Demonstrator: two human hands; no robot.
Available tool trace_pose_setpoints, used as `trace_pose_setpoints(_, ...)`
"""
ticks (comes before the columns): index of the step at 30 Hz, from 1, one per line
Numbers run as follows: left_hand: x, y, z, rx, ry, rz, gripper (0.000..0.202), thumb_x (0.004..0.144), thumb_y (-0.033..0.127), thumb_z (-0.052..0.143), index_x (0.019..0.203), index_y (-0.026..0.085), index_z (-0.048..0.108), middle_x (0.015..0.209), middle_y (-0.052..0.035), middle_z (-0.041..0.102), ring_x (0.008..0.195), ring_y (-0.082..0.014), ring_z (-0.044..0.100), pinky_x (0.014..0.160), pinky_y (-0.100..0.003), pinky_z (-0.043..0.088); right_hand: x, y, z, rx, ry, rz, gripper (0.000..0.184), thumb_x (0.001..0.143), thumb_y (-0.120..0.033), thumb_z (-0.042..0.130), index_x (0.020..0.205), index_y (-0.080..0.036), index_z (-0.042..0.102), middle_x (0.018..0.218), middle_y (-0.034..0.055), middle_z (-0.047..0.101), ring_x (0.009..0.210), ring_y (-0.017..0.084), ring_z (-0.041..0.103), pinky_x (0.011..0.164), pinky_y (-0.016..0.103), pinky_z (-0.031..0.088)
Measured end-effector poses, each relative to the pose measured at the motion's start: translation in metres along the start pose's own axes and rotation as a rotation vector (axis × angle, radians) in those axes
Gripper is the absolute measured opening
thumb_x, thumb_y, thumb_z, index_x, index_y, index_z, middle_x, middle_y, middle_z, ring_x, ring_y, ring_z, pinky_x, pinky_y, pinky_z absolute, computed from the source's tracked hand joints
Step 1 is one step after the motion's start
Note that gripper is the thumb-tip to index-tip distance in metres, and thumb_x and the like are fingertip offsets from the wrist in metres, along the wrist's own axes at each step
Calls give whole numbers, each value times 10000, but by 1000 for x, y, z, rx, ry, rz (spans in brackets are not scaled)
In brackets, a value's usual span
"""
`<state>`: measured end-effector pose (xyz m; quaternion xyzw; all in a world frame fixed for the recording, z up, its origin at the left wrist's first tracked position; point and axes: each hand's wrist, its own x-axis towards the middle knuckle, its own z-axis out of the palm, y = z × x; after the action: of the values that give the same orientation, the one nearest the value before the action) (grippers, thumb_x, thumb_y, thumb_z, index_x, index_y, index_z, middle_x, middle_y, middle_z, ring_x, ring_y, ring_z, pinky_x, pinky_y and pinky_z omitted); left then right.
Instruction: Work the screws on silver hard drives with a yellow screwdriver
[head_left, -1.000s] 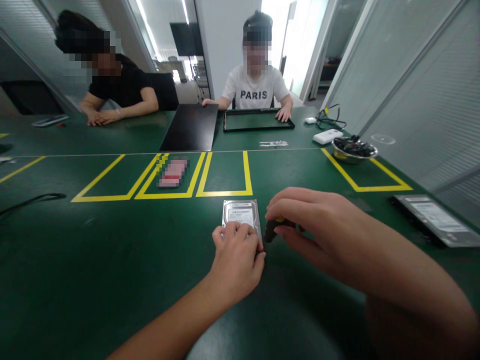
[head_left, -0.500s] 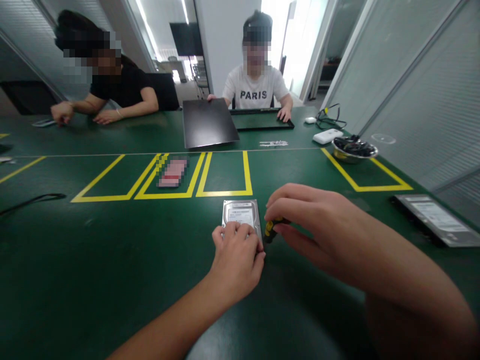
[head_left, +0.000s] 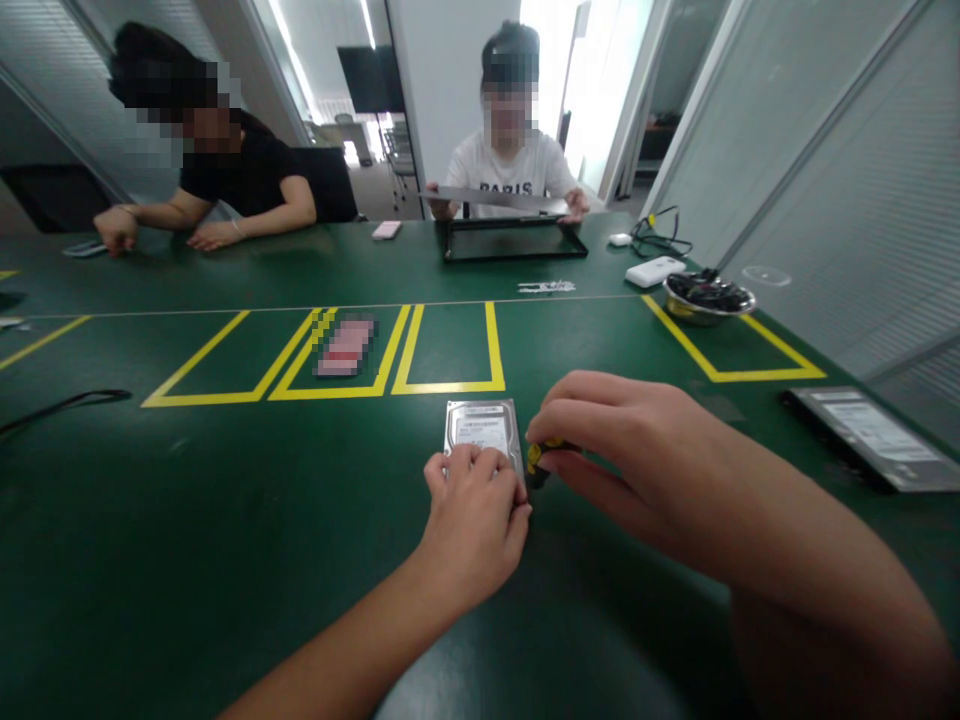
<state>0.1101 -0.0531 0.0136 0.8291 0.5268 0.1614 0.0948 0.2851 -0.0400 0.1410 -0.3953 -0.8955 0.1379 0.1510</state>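
A silver hard drive (head_left: 482, 425) with a white label lies on the green table. My left hand (head_left: 474, 510) rests over its near part, fingers curled across the top and thumb at the right side, holding it. Just right of the drive, my right hand (head_left: 622, 445) grips a yellow and black screwdriver (head_left: 535, 465) between thumb and fingers. The screwdriver stands close to the drive's right edge. Its tip is too small to make out, and much of its handle is hidden by my fingers.
A larger drive-like metal unit (head_left: 870, 438) lies at the right. Beyond are a metal bowl (head_left: 709, 300) of dark items, a white device (head_left: 655, 272), yellow tape outlines (head_left: 450, 387) and a pink phone (head_left: 346, 347). Across the table, a person holds a thin panel (head_left: 499, 199) over a black frame (head_left: 517, 257).
Across the table, the person has lifted and tilted the dark panel level above the black frame, uncovering a small pink item. My hands have barely moved.
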Motion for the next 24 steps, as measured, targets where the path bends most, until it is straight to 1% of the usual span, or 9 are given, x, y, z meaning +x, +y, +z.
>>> trace_pose_setpoints(6,0,-1,1,18,12,8,58,849,259,601,816,212,609,1030,-67,598,1074,-312,445,892,-554,292,-2,-1,0,38,6,-20,96,934,-154,523,920,-183,614,958,31,602,778,124,546,683,264,401)
trace_pose_setpoints(12,0,0,0,11,-6,2,58,855,273,605,848,216,615,1044,-61,601,1079,-314,445,902,-560,288,0,0,0,3,7,9,87,924,-145,526,898,-186,598,928,22,589,746,124,528,656,267,380)
trace_pose_setpoints(17,0,1,-1,17,-10,-6,62,851,268,607,827,211,614,1031,-72,608,1079,-312,446,908,-559,286,1,0,1,15,-2,3,72,914,-141,546,896,-193,592,932,21,600,753,127,536,656,265,379)
trace_pose_setpoints(21,0,0,0,12,-4,-1,65,850,276,610,830,215,618,1033,-62,608,1077,-313,452,903,-562,286,2,0,1,-2,-5,-10,71,913,-139,548,894,-188,595,903,21,609,734,126,538,638,260,376)
trace_pose_setpoints(24,0,0,1,9,1,-2,62,851,273,609,829,216,620,1038,-56,609,1079,-315,454,895,-560,286,2,0,1,-20,-10,9,73,918,-142,544,897,-187,598,893,21,605,728,128,536,642,265,376)
